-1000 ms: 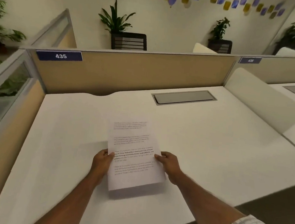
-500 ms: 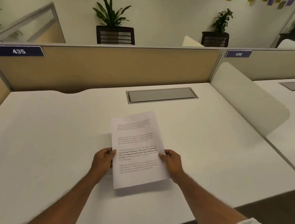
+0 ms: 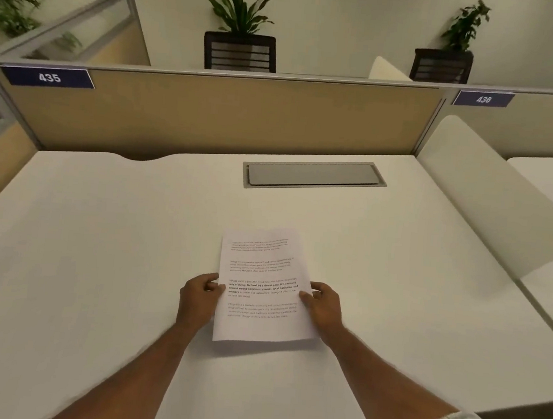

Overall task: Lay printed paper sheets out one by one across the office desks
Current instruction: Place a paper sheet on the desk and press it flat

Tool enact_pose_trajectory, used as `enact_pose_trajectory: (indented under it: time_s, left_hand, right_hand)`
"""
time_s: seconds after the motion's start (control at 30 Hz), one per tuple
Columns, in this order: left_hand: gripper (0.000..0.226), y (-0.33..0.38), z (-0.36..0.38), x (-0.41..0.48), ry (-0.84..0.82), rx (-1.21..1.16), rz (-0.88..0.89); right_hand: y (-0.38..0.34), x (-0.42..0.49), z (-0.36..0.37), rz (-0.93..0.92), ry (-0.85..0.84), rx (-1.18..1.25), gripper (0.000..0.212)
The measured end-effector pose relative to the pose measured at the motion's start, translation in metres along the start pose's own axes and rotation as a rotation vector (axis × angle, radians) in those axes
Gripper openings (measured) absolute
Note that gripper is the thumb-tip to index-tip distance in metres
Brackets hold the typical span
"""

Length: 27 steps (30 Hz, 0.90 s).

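The printed paper point(image 3: 262, 285) is pinched at its two long edges, the left hand point(image 3: 199, 294) on one and the right hand point(image 3: 322, 303) on the other, low over the smooth white surface point(image 3: 96, 260), toward its near edge. Its long axis runs near to far. It is thin, flat and limp; the sheet count cannot be told.

Single wide head view here, looking forward and down from above and behind the left hand point(image 3: 199, 297) and right hand point(image 3: 324, 308); paper point(image 3: 261, 268) between them mid-frame, desk point(image 3: 98, 244) close, partition point(image 3: 226, 118) beyond.
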<state>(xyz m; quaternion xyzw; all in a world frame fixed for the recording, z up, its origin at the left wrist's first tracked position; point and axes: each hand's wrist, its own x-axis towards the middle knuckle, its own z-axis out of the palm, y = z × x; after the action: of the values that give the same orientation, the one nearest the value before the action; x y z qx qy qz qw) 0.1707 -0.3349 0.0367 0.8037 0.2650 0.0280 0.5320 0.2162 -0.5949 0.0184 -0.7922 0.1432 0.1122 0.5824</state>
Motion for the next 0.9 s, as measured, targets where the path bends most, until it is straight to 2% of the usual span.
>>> enact_pose_trajectory:
  time_s: [0.13, 0.27, 0.37, 0.43, 0.57, 0.9]
  left_hand:
    - [0.042, -0.001, 0.0, 0.002, -0.072, 0.206, 0.122]
    - [0.068, -0.028, -0.001, 0.002, -0.204, 0.624, 0.295]
    - [0.083, -0.037, -0.002, 0.0, -0.205, 0.827, 0.343]
    - [0.084, -0.038, -0.002, -0.002, -0.193, 0.867, 0.38]
    - [0.08, -0.039, -0.003, -0.003, -0.19, 0.862, 0.396]
    - [0.084, -0.035, -0.009, -0.003, -0.229, 0.872, 0.433]
  right_hand:
    - [-0.005, 0.004, 0.003, -0.045, 0.0, -0.175, 0.041]
    - [0.007, 0.004, 0.004, -0.247, -0.004, -0.523, 0.062]
    - [0.015, -0.001, 0.0, -0.371, -0.027, -0.789, 0.06]
    - [0.019, -0.003, -0.002, -0.421, -0.021, -0.888, 0.056]
    - [0.022, -0.004, -0.002, -0.431, -0.023, -0.956, 0.071]
    - [0.013, -0.006, -0.005, -0.392, -0.061, -0.983, 0.079]
